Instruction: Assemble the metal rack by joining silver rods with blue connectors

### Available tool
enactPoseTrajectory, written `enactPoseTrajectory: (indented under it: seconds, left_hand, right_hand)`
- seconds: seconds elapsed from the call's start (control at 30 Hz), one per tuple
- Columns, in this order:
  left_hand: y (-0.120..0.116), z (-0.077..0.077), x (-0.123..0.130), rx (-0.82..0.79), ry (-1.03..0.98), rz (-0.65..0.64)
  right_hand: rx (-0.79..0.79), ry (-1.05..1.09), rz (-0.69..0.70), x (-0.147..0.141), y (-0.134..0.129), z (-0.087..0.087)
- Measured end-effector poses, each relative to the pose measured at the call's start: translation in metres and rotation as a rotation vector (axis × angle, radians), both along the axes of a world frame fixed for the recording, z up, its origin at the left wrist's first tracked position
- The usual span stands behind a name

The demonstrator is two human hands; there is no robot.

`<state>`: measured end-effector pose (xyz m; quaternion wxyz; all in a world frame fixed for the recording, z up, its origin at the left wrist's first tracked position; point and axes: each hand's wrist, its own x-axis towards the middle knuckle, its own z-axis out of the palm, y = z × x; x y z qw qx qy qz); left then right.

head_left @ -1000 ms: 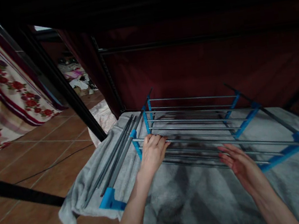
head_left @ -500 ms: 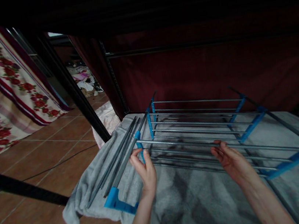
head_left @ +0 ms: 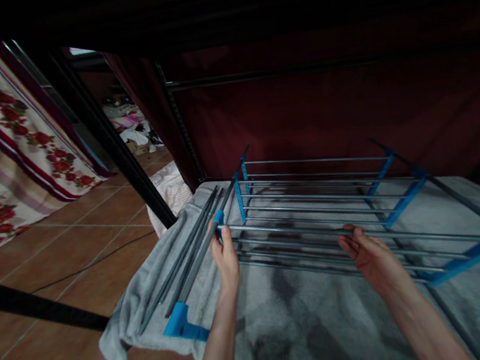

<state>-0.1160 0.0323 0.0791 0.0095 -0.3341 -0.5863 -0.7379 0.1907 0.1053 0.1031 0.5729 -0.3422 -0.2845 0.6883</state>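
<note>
A rack of thin grey metal rods (head_left: 305,197) with blue plastic brackets (head_left: 406,204) lies on a grey blanket (head_left: 296,327). My left hand (head_left: 225,259) is closed round the rack's left end, at a blue joint (head_left: 218,217) on the slanted side tube, thumb uppermost. Further right, my right hand (head_left: 363,246) pinches the front rod between thumb and fingers. Another blue bracket (head_left: 183,325) sits at the lower end of the side tube. Several loose grey rods (head_left: 183,253) rest on the blanket, left of the rack.
Black metal posts (head_left: 123,155) and a dark beam overhead frame the space. A dark red curtain (head_left: 323,108) hangs behind. At left are a flowered cloth (head_left: 14,134), brown floor tiles (head_left: 75,251) with a black cable, and a heap of clothes (head_left: 137,132).
My left hand has moved up along the side tube to the blue joint and closed on it. My right hand has stayed on the rod.
</note>
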Motion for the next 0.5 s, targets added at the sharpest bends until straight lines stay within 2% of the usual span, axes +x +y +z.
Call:
enactPoseTrajectory:
  seconds: [0.1,0.27,0.5]
  left_hand:
    - [0.001,0.007,-0.009,-0.048,0.011,-0.078]
    - [0.002,0.003,-0.015,-0.079,-0.072,-0.065]
    - [0.009,-0.006,-0.018,0.05,-0.241,-0.126]
  right_hand:
    - [-0.008,0.003,-0.012,0.0,0.0,-0.001]
    - [0.019,-0.006,-0.009,0.001,0.0,-0.002]
    - [0.004,-0.013,-0.022,0.002,0.001,-0.004]
